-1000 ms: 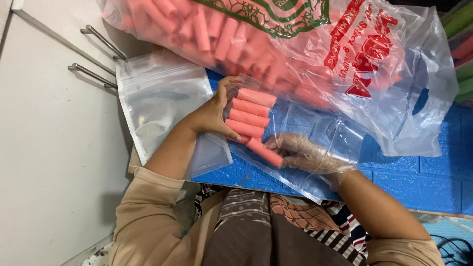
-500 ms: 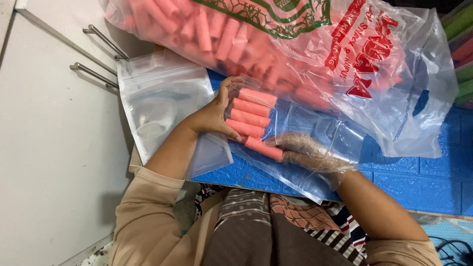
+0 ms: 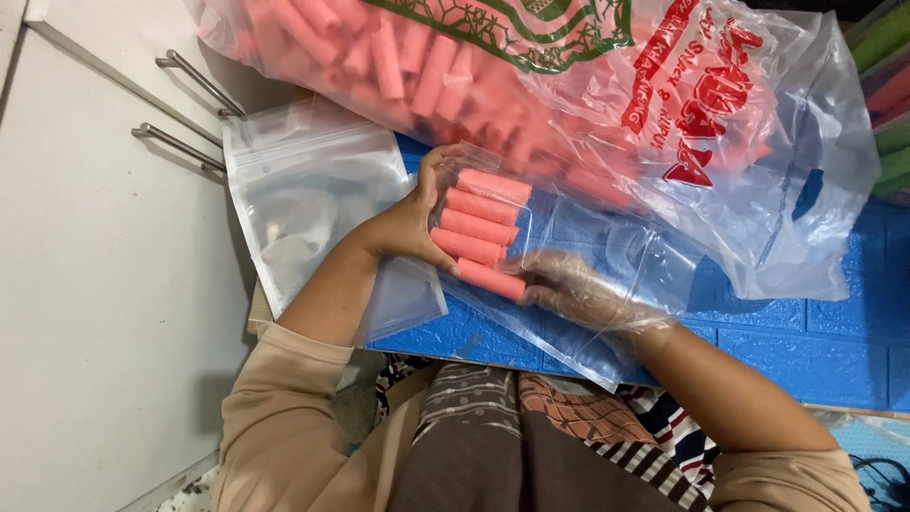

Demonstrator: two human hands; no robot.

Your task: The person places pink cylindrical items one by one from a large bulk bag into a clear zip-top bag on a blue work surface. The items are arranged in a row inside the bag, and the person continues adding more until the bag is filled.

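A small clear zip bag [image 3: 588, 256] lies on the blue padded surface [image 3: 806, 341] and holds a neat row of several pink stick-shaped snacks [image 3: 483, 232]. My left hand [image 3: 412, 223] cups the closed end of that bag, bracing the sticks from outside. My right hand [image 3: 573, 289], in a thin clear plastic glove, is inside the bag's open mouth, fingertips on the lowest pink stick [image 3: 491, 279]. Above lies a big clear printed bag [image 3: 531, 85] full of the same pink sticks.
A stack of empty clear zip bags [image 3: 303, 199] lies to the left, under my left forearm. White cabinet doors with metal handles [image 3: 175, 142] fill the left side. Green and pink items [image 3: 886, 66] sit at the far right edge.
My gloved right hand has pushed the lowest pink stick further into the bag against the row. My left hand stays put.
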